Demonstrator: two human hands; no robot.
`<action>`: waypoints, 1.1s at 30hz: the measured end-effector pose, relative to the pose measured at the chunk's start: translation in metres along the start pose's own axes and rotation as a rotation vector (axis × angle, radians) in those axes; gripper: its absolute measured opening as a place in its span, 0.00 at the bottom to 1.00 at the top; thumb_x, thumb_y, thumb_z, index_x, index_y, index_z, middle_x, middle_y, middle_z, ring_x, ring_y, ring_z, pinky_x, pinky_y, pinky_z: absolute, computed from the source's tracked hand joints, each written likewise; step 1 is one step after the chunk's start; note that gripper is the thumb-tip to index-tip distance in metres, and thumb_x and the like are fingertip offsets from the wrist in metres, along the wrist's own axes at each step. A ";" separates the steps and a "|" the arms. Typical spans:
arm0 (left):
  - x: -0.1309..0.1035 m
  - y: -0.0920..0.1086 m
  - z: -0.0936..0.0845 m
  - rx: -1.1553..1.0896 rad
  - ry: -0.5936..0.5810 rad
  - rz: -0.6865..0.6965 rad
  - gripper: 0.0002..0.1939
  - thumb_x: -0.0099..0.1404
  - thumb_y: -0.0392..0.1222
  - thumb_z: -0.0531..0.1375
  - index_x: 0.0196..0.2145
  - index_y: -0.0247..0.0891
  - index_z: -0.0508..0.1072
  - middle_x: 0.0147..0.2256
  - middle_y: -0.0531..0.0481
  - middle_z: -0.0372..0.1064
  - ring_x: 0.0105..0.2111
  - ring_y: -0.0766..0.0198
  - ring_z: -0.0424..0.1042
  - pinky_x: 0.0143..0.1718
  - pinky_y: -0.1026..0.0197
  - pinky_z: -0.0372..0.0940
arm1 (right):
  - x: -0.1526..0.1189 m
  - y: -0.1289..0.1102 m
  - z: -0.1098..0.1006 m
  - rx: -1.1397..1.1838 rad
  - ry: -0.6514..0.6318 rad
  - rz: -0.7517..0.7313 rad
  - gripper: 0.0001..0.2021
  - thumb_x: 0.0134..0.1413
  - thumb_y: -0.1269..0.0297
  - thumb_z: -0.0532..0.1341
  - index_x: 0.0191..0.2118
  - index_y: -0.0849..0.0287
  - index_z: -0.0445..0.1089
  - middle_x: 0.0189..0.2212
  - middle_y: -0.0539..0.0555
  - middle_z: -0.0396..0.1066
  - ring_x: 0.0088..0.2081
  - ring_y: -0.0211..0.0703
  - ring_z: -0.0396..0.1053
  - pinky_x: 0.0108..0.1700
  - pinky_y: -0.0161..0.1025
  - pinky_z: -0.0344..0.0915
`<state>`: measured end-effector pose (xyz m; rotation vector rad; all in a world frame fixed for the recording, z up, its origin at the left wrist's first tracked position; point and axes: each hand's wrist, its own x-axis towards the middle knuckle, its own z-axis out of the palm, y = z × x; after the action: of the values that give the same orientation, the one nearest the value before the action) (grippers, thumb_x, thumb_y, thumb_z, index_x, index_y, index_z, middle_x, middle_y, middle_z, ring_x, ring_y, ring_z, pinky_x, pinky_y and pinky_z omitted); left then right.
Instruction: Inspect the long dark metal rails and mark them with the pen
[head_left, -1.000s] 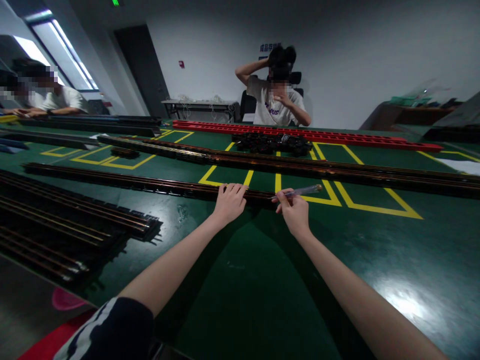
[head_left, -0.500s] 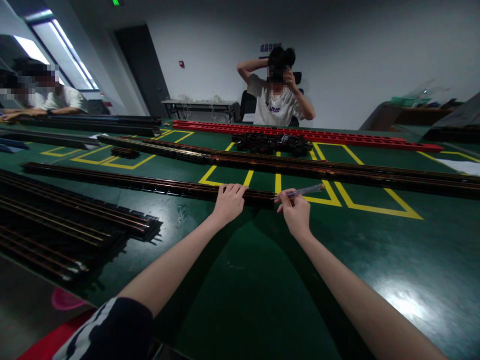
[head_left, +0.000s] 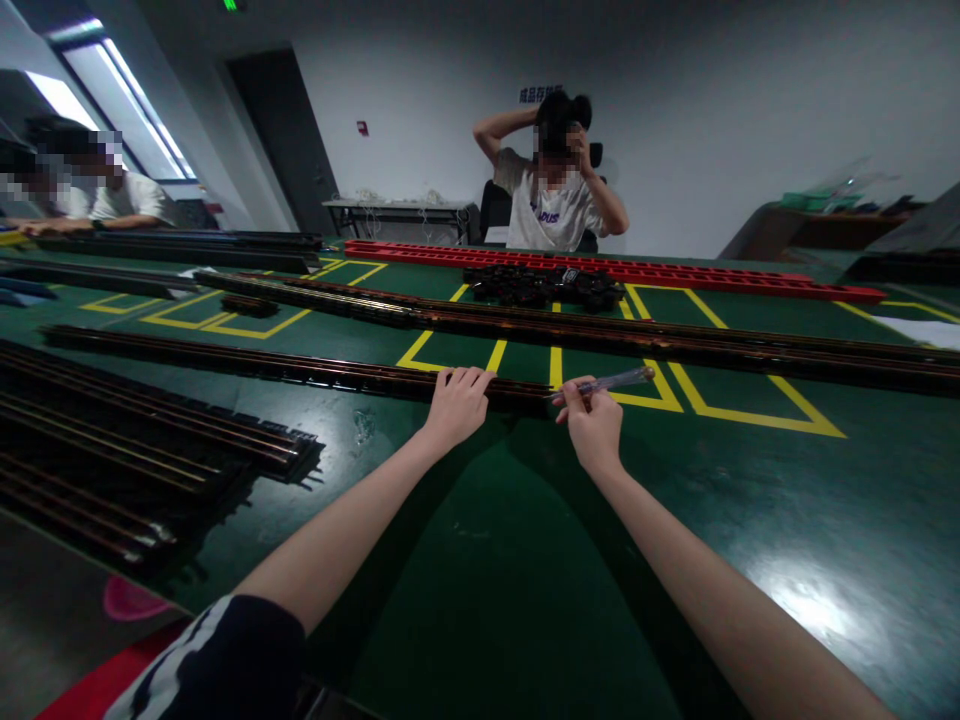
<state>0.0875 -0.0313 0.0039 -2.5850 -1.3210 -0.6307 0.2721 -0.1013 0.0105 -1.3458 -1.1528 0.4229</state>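
Observation:
A long dark rail strip with copper-coloured lines lies across the green table. Near its right end, my left hand is closed over the strip, fingers on its far edge and thumb on the near side. My right hand pinches a clear, pen-like tool, whose thin tip points left at the strip's end. Fingers partly hide the exact contact between tip and strip.
Beyond lies another long rail strip, then black parts and a red rail. More strips are stacked at left. A person sits opposite; others sit at far left.
The rear end of the clear tool has shifted slightly to the right. My left hand keeps its place on the strip. At far left, a person's hands have moved a little.

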 end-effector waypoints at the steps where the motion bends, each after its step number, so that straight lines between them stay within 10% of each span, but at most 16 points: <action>1: 0.000 0.000 0.000 0.000 -0.001 -0.003 0.20 0.67 0.33 0.48 0.53 0.38 0.70 0.52 0.45 0.72 0.52 0.55 0.68 0.55 0.49 0.57 | 0.000 0.000 0.000 0.002 0.008 0.003 0.25 0.54 0.38 0.55 0.29 0.58 0.66 0.24 0.54 0.72 0.21 0.40 0.68 0.23 0.38 0.66; 33: 0.000 0.000 -0.001 -0.030 -0.004 -0.009 0.20 0.66 0.32 0.48 0.53 0.38 0.70 0.51 0.45 0.72 0.52 0.55 0.68 0.56 0.49 0.56 | 0.000 -0.001 -0.002 0.016 0.051 0.014 0.25 0.53 0.37 0.55 0.30 0.58 0.65 0.23 0.53 0.70 0.21 0.40 0.68 0.22 0.38 0.66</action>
<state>0.0872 -0.0312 0.0046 -2.6069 -1.3354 -0.6523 0.2736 -0.1023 0.0119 -1.3447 -1.0962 0.4046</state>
